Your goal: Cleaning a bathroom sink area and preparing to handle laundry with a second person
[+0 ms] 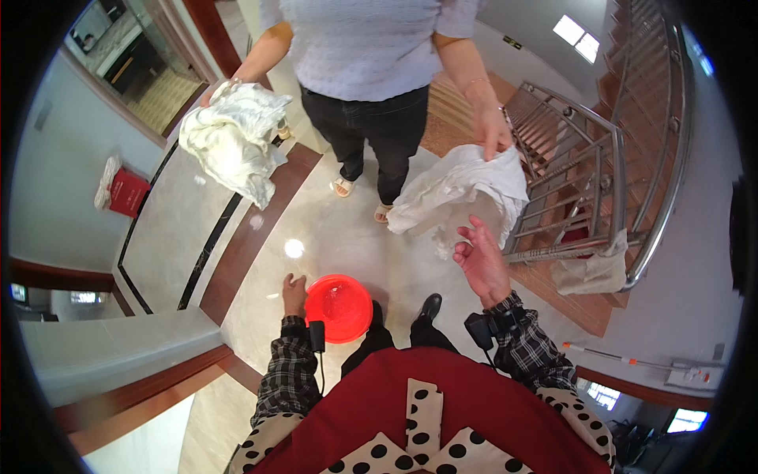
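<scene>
A red plastic basin [339,309] with what looks like water in it is by my feet. Beside its left rim is my left hand [294,295], fingers slightly curled and holding nothing. My right hand [484,260] is raised palm up with the fingers apart, just below a white cloth [474,178]; whether they touch I cannot tell. Another person [367,53] faces me and grips that cloth in one hand. From their other hand hangs a second crumpled white cloth [234,139].
To the right, a metal stair railing [619,172] runs beside stone steps, with a pale rag [592,266] draped on its lower end. Against the left wall stands a red bag [128,191] with pale material on it. The tiled floor [266,260] looks glossy.
</scene>
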`<state>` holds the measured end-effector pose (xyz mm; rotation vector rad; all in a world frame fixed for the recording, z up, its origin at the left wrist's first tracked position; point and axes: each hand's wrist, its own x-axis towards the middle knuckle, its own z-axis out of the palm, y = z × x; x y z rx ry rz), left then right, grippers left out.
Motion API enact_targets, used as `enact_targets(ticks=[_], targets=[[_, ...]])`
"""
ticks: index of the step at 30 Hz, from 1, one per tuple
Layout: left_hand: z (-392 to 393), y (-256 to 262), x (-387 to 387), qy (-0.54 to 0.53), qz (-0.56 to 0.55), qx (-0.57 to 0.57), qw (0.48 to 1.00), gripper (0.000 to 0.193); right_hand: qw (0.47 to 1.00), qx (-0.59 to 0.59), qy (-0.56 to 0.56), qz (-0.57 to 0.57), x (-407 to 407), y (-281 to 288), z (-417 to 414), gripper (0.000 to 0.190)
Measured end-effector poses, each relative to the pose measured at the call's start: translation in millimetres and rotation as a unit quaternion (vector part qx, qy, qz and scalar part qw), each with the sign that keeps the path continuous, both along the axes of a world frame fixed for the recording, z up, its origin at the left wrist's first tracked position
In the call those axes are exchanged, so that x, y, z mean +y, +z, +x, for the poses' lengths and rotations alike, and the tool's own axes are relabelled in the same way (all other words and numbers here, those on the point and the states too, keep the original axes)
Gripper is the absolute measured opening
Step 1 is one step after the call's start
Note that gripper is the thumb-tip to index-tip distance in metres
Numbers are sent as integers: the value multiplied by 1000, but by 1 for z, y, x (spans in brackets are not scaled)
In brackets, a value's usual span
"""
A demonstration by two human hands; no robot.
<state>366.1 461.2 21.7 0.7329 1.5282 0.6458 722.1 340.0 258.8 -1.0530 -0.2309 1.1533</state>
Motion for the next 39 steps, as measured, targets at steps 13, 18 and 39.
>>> enact_targets(ticks=[13, 18, 39], targets=[[0, 126, 89, 73, 226, -58, 970, 64, 997, -63, -16, -43, -24, -34, 25, 47], [11, 159, 127, 87, 243, -54, 965, 67, 998, -57, -4, -36, -25, -51, 31, 38], [58, 195, 164, 82, 292, -124, 945, 15, 990, -15, 125, -59, -46, -47, 13, 24]])
